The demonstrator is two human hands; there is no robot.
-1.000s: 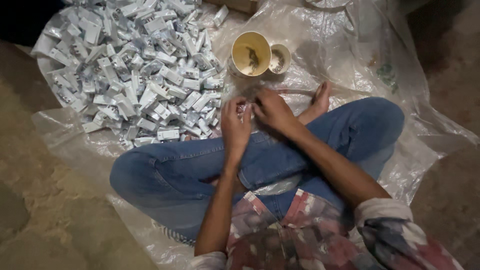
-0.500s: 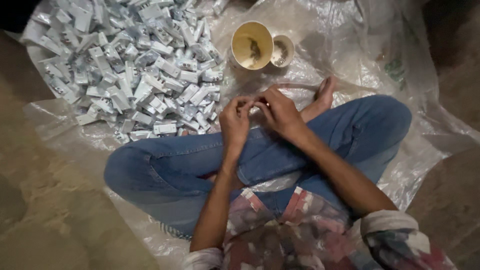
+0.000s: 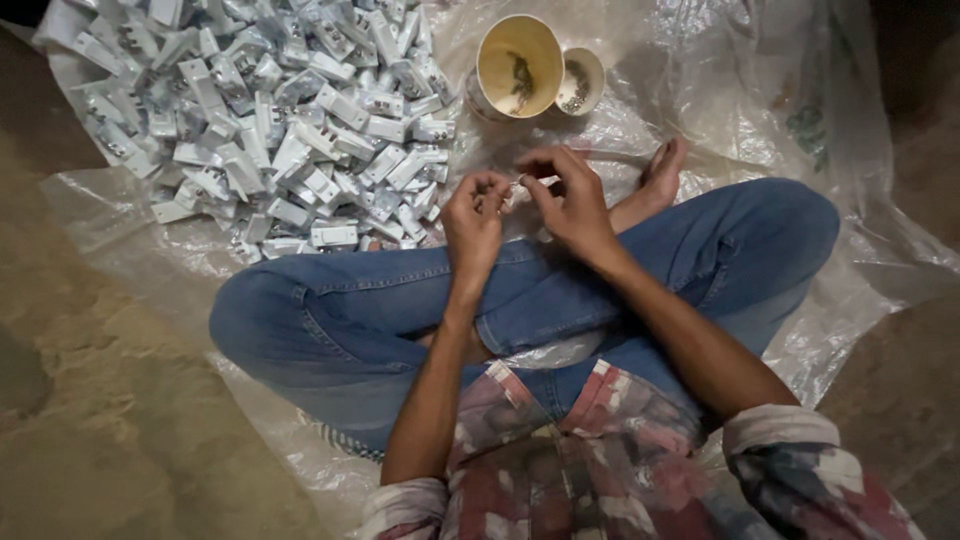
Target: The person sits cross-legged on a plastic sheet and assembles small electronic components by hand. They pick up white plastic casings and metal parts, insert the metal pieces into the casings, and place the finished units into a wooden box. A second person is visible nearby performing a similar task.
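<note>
On the far left, a heap of small white plastic parts [image 3: 270, 120] lies spread over a clear plastic sheet [image 3: 880, 250] on the floor, its near edge just beside the person's left knee. The person sits cross-legged in jeans [image 3: 400, 320], one bare foot [image 3: 662, 170] showing to the right of the hands.

The left hand [image 3: 472, 222] is raised above the lap, fingers curled inward with the tips pinched together. The right hand [image 3: 572, 200] meets it from the right, thumb and forefinger also pinched. Between the two sets of fingertips is a tiny piece [image 3: 519, 181], pale and glinting; it is too small to tell what it is, or which hand truly bears it. Both hands look closed on it rather than loose.

Beyond the hands, toward the far side, stand a large cup [image 3: 517, 62] and, touching it on the right, a small cup [image 3: 580, 82]. Each holds some small dark bits at the bottom.

By my reading, the step in hand is fine fingertip work on the piece, a fitting or joining done close over the lap. The next move would call for a steady pinch and careful alignment, since the piece is small and could slip onto the sheet, where it would be hard to find among the folds.
</note>
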